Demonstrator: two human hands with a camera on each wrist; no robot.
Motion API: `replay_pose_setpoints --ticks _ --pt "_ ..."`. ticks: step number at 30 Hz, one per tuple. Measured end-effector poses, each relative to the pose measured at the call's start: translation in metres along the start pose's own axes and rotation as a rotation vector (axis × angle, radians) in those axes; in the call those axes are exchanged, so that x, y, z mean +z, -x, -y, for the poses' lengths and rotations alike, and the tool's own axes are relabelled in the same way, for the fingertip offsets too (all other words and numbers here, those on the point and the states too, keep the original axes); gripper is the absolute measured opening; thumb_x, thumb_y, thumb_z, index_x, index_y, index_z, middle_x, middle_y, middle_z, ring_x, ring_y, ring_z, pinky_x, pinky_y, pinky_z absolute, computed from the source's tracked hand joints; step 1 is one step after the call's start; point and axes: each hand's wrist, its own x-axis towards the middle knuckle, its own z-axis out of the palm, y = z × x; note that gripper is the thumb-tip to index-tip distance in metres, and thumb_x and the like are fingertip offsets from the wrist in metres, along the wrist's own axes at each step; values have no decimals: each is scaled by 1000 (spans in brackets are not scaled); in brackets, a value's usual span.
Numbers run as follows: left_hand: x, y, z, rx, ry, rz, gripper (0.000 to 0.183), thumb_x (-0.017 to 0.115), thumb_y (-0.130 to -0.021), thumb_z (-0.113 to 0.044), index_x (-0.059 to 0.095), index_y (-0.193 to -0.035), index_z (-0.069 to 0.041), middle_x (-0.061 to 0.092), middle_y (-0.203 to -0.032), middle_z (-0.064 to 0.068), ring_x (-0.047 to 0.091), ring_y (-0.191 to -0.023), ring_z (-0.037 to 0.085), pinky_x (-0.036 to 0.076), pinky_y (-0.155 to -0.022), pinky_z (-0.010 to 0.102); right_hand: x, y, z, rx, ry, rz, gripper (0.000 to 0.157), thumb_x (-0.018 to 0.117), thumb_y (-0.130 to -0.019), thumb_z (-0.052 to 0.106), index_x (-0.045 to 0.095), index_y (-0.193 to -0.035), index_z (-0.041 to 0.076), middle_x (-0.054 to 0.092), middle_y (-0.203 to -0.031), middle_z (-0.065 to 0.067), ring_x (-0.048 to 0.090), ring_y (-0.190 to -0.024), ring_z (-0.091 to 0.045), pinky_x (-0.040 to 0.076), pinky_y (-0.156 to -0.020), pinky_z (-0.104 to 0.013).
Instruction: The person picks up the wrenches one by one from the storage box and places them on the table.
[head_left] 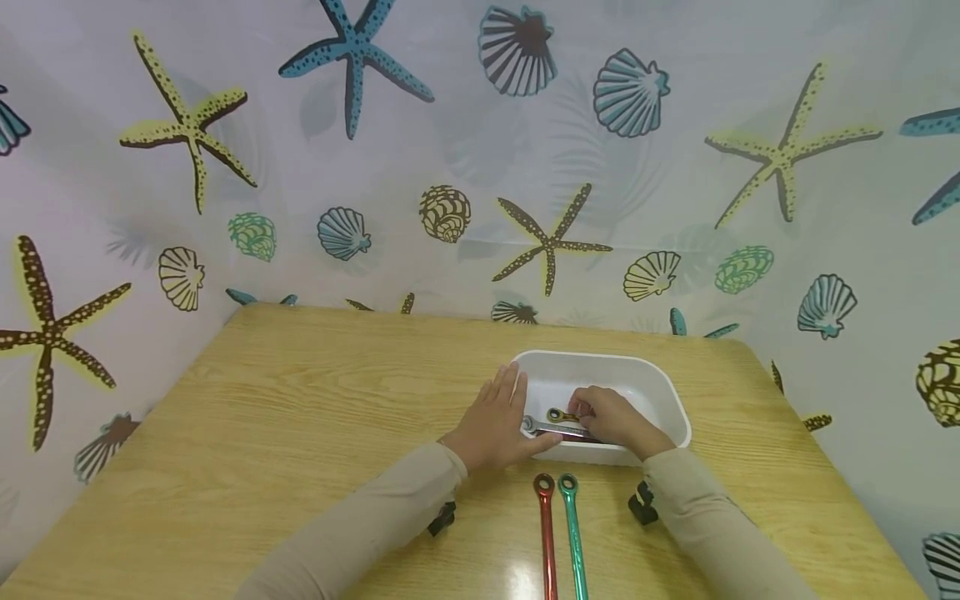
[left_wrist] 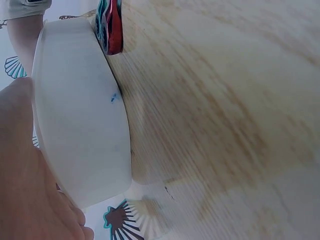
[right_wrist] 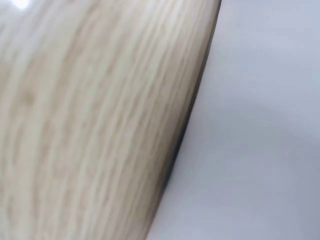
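A white plastic tray [head_left: 660, 392] stands on the table. My left hand [head_left: 495, 421] rests on the tray's left end with straight fingers, thumb over the near rim. In the left wrist view this hand [left_wrist: 25, 170] lies along the edge of the tray [left_wrist: 80, 110]. Inside the tray, my right hand [head_left: 611, 417] pinches a small gold ratcheting wrench [head_left: 558, 415]; its far end is hidden by the fingers. A silver wrench [head_left: 558, 428] lies just in front of it, partly under the hand. The right wrist view shows only the tray's wall [right_wrist: 255, 130] and tabletop.
In front of the tray, a red ratcheting wrench [head_left: 547, 533] and a green one [head_left: 574, 533] lie side by side on the wooden table [head_left: 300, 400]. A curtain [head_left: 420, 142] printed with shells and starfish hangs around the table.
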Motion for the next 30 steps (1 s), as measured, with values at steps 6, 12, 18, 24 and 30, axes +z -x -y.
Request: replay_pose_setpoints --ticks 6,12,18,24,30 --pt "0 0 1 3 7 -3 104 34 -87 -77 13 -152 1 6 -160 18 6 -147 30 16 -117 42 0 0 0 0 9 27 19 58 -79 -12 62 -88 5 55 -74 -2 50 -69 -16 44 -66 -34" --pt "-1 0 1 2 2 -3 104 33 -86 -77 14 -152 1 7 -160 18 7 -147 31 16 -117 42 0 0 -1 22 1 49 19 58 -81 -10 64 -91 5 58 -79 -8 54 -75 -19 48 -72 -40" --pt "0 -1 1 1 -7 -5 104 34 -86 -77 15 -152 1 8 -160 17 7 -147 30 17 -117 42 1 0 -2 34 -24 40 21 59 -81 -10 64 -92 7 58 -79 -5 53 -74 -18 47 -70 -39" --pt "1 -1 1 1 -4 -6 104 34 -86 -77 15 -152 1 9 -160 17 8 -147 31 17 -117 42 1 -1 -2 26 -34 28 19 61 -82 -8 64 -91 9 59 -80 -7 55 -75 -17 48 -71 -38" --pt "0 -1 1 -3 0 -2 105 33 -85 -78 15 -152 1 8 -160 17 7 -147 30 17 -117 43 0 0 0 23 -35 23 22 60 -81 -10 65 -91 9 59 -79 -1 54 -73 -16 47 -69 -36"
